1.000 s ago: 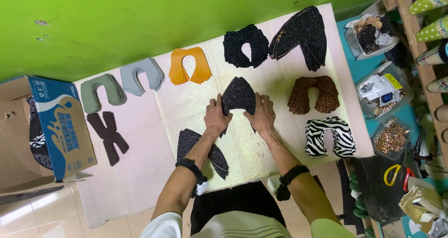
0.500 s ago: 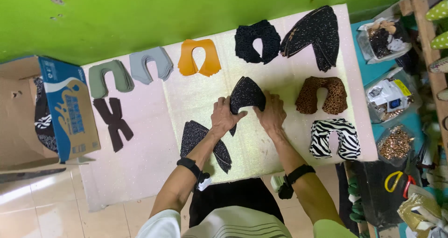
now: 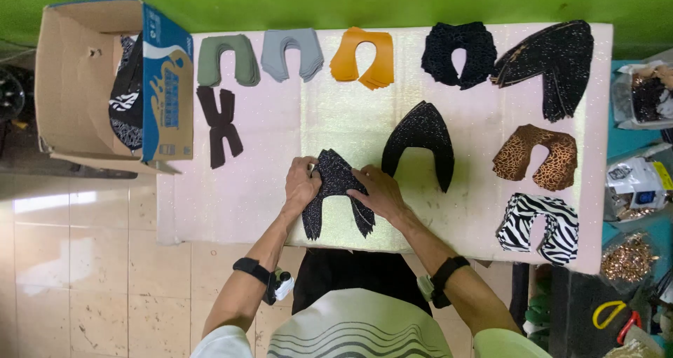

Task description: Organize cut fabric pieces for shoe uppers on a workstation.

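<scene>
My left hand (image 3: 301, 185) and my right hand (image 3: 379, 192) both rest on a stack of black glittery horseshoe-shaped fabric pieces (image 3: 336, 197) near the front edge of the pale pink table (image 3: 245, 190). The left hand's fingers curl over its left side. The right hand lies flat on its right leg. A second black glittery stack (image 3: 420, 139) lies just behind and to the right, untouched.
More cut stacks line the table: green (image 3: 226, 59), grey (image 3: 291, 51), orange (image 3: 364, 56), black lace (image 3: 458, 51), large black speckled (image 3: 550, 63), leopard (image 3: 536, 156), zebra (image 3: 540, 225), dark X-shaped (image 3: 219, 124). An open cardboard box (image 3: 105, 84) stands at left; bags crowd the right.
Both hands have left the farther black glittery stack and moved down-left onto the nearer one. The head camera has shifted too.
</scene>
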